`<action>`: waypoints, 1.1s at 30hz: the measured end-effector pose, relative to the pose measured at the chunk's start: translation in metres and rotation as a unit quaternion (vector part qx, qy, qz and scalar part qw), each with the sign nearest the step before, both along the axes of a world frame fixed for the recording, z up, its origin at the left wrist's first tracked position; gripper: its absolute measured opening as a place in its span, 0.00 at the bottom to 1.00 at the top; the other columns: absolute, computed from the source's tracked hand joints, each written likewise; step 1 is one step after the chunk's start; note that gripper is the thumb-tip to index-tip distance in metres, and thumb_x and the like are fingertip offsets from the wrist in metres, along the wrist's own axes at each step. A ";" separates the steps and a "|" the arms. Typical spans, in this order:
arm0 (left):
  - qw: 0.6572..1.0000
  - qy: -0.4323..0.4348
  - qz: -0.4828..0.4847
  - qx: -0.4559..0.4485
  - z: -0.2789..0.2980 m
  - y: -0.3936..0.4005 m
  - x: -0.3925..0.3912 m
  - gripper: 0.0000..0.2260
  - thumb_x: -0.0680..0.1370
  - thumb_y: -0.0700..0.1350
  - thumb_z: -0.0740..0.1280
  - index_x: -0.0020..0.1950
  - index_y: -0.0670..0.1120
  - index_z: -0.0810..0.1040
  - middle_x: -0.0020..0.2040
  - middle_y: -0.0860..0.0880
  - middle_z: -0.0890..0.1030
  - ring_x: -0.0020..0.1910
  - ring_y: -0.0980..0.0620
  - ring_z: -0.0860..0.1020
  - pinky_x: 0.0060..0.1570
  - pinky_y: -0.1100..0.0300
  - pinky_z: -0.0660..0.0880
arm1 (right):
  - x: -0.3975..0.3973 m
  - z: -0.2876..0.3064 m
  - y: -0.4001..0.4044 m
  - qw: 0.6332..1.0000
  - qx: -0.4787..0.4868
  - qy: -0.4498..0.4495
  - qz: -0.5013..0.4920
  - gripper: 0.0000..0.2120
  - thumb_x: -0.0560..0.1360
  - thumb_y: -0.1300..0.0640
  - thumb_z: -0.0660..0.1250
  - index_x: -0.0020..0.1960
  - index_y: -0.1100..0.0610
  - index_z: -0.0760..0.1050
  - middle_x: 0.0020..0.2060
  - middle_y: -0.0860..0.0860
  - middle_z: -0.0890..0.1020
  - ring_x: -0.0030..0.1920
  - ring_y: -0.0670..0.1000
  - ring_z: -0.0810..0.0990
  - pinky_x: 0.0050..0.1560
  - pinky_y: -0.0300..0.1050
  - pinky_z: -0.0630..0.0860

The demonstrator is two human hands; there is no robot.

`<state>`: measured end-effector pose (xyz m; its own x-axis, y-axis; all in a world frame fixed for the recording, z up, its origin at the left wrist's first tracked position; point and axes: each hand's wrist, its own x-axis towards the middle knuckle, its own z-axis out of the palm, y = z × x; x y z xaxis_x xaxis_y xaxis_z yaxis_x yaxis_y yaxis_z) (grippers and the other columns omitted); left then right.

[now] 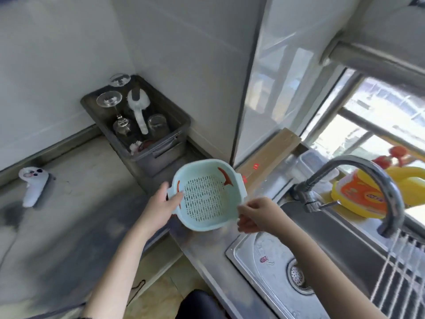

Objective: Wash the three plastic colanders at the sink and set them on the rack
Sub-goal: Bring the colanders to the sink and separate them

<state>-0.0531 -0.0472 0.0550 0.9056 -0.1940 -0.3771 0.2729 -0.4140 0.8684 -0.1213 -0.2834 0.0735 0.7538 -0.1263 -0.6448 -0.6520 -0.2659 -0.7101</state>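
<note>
A pale blue plastic colander (207, 196) with orange marks inside is held level over the counter edge, left of the sink (271, 275). My left hand (161, 208) grips its left handle, thumb over the rim. My right hand (257, 217) pinches its right rim with the fingertips. A wire rack (400, 272) lies across the sink's right side, under the tap. No other colander is visible.
A curved steel tap (358, 187) arches over the sink. Yellow detergent tub (361, 196) stands behind it on the sill. A grey bin (142, 125) with glasses and a white ladle sits in the corner. A white toy (34, 185) lies on the left counter.
</note>
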 end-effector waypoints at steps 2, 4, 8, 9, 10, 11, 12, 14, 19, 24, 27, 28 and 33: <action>0.998 -0.014 -0.054 -0.008 0.006 -0.023 -0.014 0.09 0.79 0.50 0.63 0.52 0.44 0.73 0.46 0.51 0.83 0.45 0.57 0.81 0.44 0.60 0.77 | -0.031 0.007 -0.020 1.000 -0.016 0.005 -0.025 0.16 0.79 0.55 0.63 0.46 0.68 0.79 0.38 0.61 0.84 0.36 0.54 0.84 0.37 0.43 0.82; 0.995 -0.027 -0.097 -0.014 0.006 -0.048 -0.028 0.11 0.79 0.51 0.63 0.49 0.43 0.71 0.41 0.54 0.81 0.40 0.58 0.78 0.41 0.60 0.73 | -0.064 0.010 -0.038 0.997 -0.007 0.017 -0.081 0.17 0.80 0.53 0.61 0.45 0.67 0.78 0.36 0.61 0.83 0.35 0.55 0.84 0.36 0.44 0.82; 0.985 0.001 -0.169 -0.046 -0.005 -0.094 -0.054 0.09 0.79 0.52 0.61 0.49 0.46 0.73 0.40 0.56 0.81 0.42 0.58 0.79 0.44 0.61 0.73 | -0.124 0.009 -0.066 0.979 0.003 0.021 -0.203 0.19 0.81 0.51 0.58 0.46 0.67 0.78 0.33 0.59 0.81 0.32 0.56 0.82 0.29 0.43 0.78; 0.981 0.013 -0.185 -0.054 -0.010 -0.104 -0.059 0.10 0.79 0.52 0.61 0.50 0.47 0.74 0.43 0.54 0.82 0.45 0.57 0.79 0.46 0.60 0.73 | -0.137 0.005 -0.071 0.972 -0.021 0.015 -0.233 0.18 0.81 0.51 0.58 0.47 0.66 0.77 0.33 0.58 0.81 0.30 0.55 0.81 0.27 0.43 0.77; 0.977 0.023 -0.206 -0.056 -0.013 -0.115 -0.065 0.10 0.79 0.53 0.60 0.51 0.47 0.74 0.44 0.54 0.82 0.46 0.57 0.79 0.48 0.60 0.73 | -0.149 0.001 -0.077 0.962 -0.051 0.005 -0.269 0.17 0.81 0.51 0.58 0.48 0.64 0.75 0.33 0.58 0.80 0.29 0.55 0.80 0.27 0.45 0.78; 0.973 0.031 -0.222 -0.053 -0.017 -0.123 -0.069 0.10 0.80 0.53 0.60 0.52 0.47 0.74 0.46 0.53 0.82 0.48 0.56 0.80 0.49 0.60 0.74 | -0.157 -0.004 -0.081 0.950 -0.076 -0.009 -0.303 0.14 0.81 0.51 0.59 0.48 0.62 0.73 0.34 0.57 0.80 0.28 0.54 0.79 0.30 0.50 0.80; 0.969 0.039 -0.240 -0.048 -0.018 -0.130 -0.073 0.11 0.80 0.53 0.59 0.54 0.48 0.74 0.48 0.51 0.82 0.49 0.54 0.80 0.50 0.59 0.74 | -0.164 -0.008 -0.084 0.939 -0.093 -0.026 -0.331 0.12 0.80 0.51 0.59 0.49 0.61 0.70 0.36 0.57 0.79 0.29 0.53 0.79 0.33 0.52 0.80; 0.956 0.054 -0.288 -0.029 -0.025 -0.148 -0.080 0.11 0.80 0.52 0.58 0.58 0.48 0.73 0.52 0.49 0.82 0.53 0.53 0.79 0.51 0.63 0.75 | -0.177 -0.015 -0.088 0.924 -0.123 -0.063 -0.357 0.09 0.79 0.50 0.61 0.50 0.57 0.68 0.41 0.54 0.79 0.34 0.52 0.80 0.39 0.54 0.82; 0.929 0.046 -0.363 0.050 -0.053 -0.192 -0.095 0.17 0.81 0.52 0.56 0.66 0.43 0.68 0.62 0.48 0.76 0.63 0.49 0.73 0.64 0.56 0.68 | -0.203 -0.055 -0.097 0.882 -0.370 -0.049 -0.289 0.09 0.77 0.50 0.64 0.52 0.55 0.75 0.48 0.48 0.75 0.51 0.51 0.73 0.52 0.48 0.73; 0.917 0.024 -0.395 0.053 -0.058 -0.224 -0.111 0.16 0.83 0.48 0.52 0.69 0.45 0.63 0.61 0.54 0.72 0.63 0.52 0.70 0.47 0.71 0.61 | -0.215 -0.075 -0.109 0.874 -0.360 -0.005 -0.327 0.05 0.76 0.54 0.66 0.48 0.54 0.72 0.43 0.48 0.75 0.47 0.50 0.74 0.46 0.43 0.72; 0.918 0.060 -0.390 0.033 -0.057 -0.228 -0.109 0.20 0.83 0.49 0.51 0.73 0.41 0.58 0.62 0.55 0.66 0.61 0.58 0.66 0.49 0.72 0.61 | -0.213 -0.080 -0.115 0.876 -0.346 -0.015 -0.337 0.06 0.75 0.55 0.68 0.44 0.54 0.71 0.39 0.47 0.74 0.40 0.48 0.74 0.38 0.38 0.69; 0.919 0.076 -0.386 0.024 -0.058 -0.229 -0.108 0.21 0.83 0.49 0.52 0.73 0.41 0.58 0.63 0.56 0.66 0.60 0.59 0.67 0.55 0.70 0.63 | -0.211 -0.083 -0.116 0.878 -0.341 -0.014 -0.335 0.07 0.75 0.56 0.68 0.42 0.55 0.71 0.37 0.47 0.74 0.38 0.47 0.73 0.36 0.37 0.68; 0.911 0.109 -0.396 0.045 -0.078 -0.217 -0.097 0.08 0.82 0.48 0.54 0.55 0.45 0.68 0.47 0.53 0.75 0.50 0.53 0.77 0.42 0.70 0.71 | -0.202 -0.099 -0.113 0.896 -0.307 0.027 -0.318 0.08 0.74 0.59 0.67 0.40 0.57 0.69 0.35 0.49 0.74 0.35 0.47 0.70 0.33 0.38 0.66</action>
<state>-0.1496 -0.2646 -0.0234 0.3973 -0.7132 -0.5775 0.0200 -0.6224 0.7824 -0.3228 -0.3960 -0.0258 0.3733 -0.8635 -0.3391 -0.8392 -0.1586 -0.5201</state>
